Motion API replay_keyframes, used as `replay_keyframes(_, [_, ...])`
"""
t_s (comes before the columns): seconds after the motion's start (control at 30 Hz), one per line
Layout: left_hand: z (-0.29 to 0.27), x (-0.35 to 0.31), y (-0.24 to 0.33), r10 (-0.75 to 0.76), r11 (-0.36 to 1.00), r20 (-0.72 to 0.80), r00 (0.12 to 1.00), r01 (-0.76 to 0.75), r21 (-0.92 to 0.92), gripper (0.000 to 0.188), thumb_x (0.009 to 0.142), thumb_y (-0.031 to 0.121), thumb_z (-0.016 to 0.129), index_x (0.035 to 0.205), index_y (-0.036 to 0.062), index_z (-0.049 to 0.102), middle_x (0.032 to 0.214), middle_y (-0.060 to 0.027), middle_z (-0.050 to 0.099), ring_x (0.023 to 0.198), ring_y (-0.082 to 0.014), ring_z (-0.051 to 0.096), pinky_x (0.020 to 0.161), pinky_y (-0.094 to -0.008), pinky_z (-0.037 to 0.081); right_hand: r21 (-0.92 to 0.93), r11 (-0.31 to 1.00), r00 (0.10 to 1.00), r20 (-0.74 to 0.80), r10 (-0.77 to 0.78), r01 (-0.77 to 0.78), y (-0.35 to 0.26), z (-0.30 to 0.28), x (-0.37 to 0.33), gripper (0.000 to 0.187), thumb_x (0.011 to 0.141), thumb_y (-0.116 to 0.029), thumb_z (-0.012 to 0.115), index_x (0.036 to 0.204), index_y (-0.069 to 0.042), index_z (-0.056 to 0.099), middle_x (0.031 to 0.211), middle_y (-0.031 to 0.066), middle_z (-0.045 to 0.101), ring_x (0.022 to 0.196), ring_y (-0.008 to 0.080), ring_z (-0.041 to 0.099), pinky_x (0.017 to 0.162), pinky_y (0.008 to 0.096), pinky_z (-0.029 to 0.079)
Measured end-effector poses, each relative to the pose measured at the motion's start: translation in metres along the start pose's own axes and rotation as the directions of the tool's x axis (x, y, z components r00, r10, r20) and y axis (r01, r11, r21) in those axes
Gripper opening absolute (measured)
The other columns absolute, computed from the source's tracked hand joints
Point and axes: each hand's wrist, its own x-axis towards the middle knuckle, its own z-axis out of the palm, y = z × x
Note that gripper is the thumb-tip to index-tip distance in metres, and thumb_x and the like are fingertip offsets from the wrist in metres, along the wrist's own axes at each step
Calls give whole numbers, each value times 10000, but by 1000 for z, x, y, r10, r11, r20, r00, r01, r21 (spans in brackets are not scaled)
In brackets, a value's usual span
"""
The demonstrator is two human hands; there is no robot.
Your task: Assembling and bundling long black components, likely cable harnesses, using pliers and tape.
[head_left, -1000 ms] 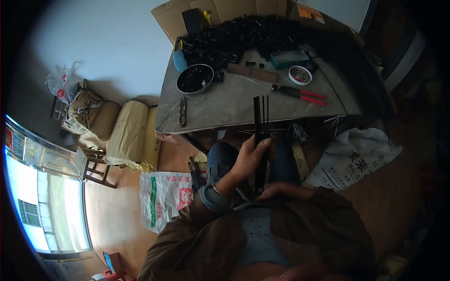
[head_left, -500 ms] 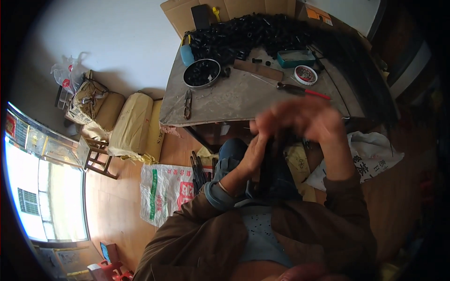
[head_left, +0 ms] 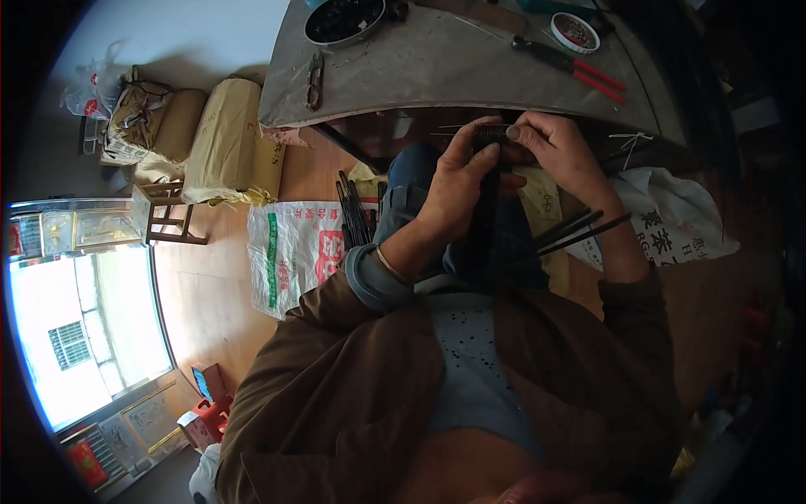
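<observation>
Just in front of the table edge, my left hand (head_left: 453, 185) is closed, pinching a small black ribbed piece (head_left: 489, 132) between thumb and fingers. Thin metal wires (head_left: 447, 131) stick out from it toward the left. My right hand (head_left: 561, 153) is closed at the piece's right end, thumb pressed against the fingers. A long dark strip or bundle (head_left: 484, 214) hangs below the left hand over my lap; its kind is too dark to make out. Several slim black rods (head_left: 579, 231) lie over my right thigh, below the right forearm.
On the table (head_left: 403, 76) are snips (head_left: 315, 80), red-handled pliers (head_left: 571, 69), a pan (head_left: 344, 21) of black parts and a round tin (head_left: 576, 32) of small bits. Printed sacks (head_left: 290, 260) lie on the floor. Wrapped bundles (head_left: 222, 139) and a wooden stool (head_left: 168, 210) stand left.
The right hand, blurred and raised over the left before, has come down to the ribbed piece and closed there. My view has tilted down, so the table sits higher in the picture.
</observation>
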Motion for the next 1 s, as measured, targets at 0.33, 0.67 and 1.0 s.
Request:
replay_keyframes(0.33, [6, -5, 5, -73, 996, -22, 997, 71, -54, 281, 1005, 161, 410, 1271, 82, 446, 1092, -98, 602, 861, -181, 646, 727, -303, 551, 501, 856, 989, 1, 148, -129, 11, 3, -10, 248, 900, -269, 647, 947, -25, 641, 749, -20, 576, 666, 63, 526, 619, 217, 434])
replay_keyframes(0.67, [4, -10, -2, -32, 999, 19, 999, 33, -39, 307, 1011, 168, 376, 1301, 77, 412, 1116, -133, 595, 905, -221, 640, 779, -347, 544, 623, 781, 986, -102, 134, -42, 20, 24, -16, 99, 899, -105, 563, 886, -19, 611, 813, -7, 595, 756, 62, 537, 708, 220, 447])
replay_keyframes(1.0, [0, -3, 8, 2, 999, -90, 996, -5, -37, 247, 977, 169, 469, 1187, 51, 521, 1016, -67, 607, 862, -145, 609, 739, -300, 535, 762, 646, 945, -173, 277, -50, 5, 39, -15, 154, 912, -195, 572, 934, -46, 537, 868, 36, 579, 739, 116, 565, 701, 268, 499])
